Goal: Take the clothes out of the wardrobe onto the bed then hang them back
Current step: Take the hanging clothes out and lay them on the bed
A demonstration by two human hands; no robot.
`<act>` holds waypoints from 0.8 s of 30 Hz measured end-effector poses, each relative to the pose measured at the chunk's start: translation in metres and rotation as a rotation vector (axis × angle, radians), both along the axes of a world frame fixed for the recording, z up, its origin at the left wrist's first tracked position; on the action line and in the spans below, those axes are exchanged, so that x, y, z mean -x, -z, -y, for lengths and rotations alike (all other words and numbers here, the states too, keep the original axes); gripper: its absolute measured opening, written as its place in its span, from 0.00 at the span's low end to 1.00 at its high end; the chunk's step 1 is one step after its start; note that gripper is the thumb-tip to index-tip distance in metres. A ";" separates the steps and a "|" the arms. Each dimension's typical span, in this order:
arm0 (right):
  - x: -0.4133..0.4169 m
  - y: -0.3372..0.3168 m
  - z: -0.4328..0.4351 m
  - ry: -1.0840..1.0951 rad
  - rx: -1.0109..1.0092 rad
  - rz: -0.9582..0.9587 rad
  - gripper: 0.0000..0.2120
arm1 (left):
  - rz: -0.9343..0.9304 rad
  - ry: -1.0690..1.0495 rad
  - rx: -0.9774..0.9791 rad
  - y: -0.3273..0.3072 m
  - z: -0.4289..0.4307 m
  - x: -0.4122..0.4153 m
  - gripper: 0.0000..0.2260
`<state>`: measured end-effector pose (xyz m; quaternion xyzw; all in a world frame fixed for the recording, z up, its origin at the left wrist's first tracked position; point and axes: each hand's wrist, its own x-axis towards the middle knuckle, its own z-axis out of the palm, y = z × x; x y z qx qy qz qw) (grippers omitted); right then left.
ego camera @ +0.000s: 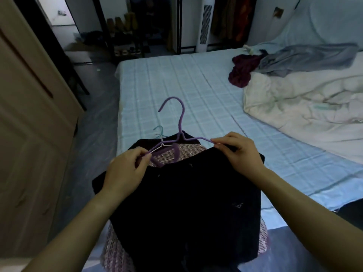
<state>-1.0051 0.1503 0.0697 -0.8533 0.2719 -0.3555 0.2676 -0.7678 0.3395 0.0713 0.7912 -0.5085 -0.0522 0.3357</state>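
Purple hanger (181,122) is pinched at its ends by L hand (125,169) & R hand (241,152); dark top (186,193) should be seated evenly, hook centred.

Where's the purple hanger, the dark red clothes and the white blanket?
purple hanger (181,118): head view, on the stem below its hook.
dark red clothes (242,72): head view, middle of the heap.
white blanket (294,107): head view, its crumpled middle.
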 end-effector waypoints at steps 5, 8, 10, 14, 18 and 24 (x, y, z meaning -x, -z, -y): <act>-0.046 0.041 0.048 -0.063 -0.095 -0.129 0.08 | -0.067 0.014 -0.238 0.051 0.044 -0.055 0.05; -0.076 0.063 0.080 -0.061 -0.099 -0.248 0.07 | -0.075 -0.059 -0.294 0.069 0.069 -0.076 0.08; -0.094 0.081 0.098 -0.041 -0.092 -0.399 0.10 | -0.055 -0.130 -0.355 0.080 0.077 -0.079 0.14; -0.118 0.110 0.100 -0.095 -0.047 -0.750 0.19 | -0.131 -0.211 -0.539 0.100 0.067 -0.054 0.21; -0.112 0.126 0.060 -0.301 -0.071 -0.948 0.25 | -0.144 -0.308 -0.642 0.114 0.030 -0.003 0.28; -0.094 0.128 -0.015 -0.657 -0.019 -1.104 0.28 | -0.319 -0.657 -0.611 0.125 -0.043 0.082 0.33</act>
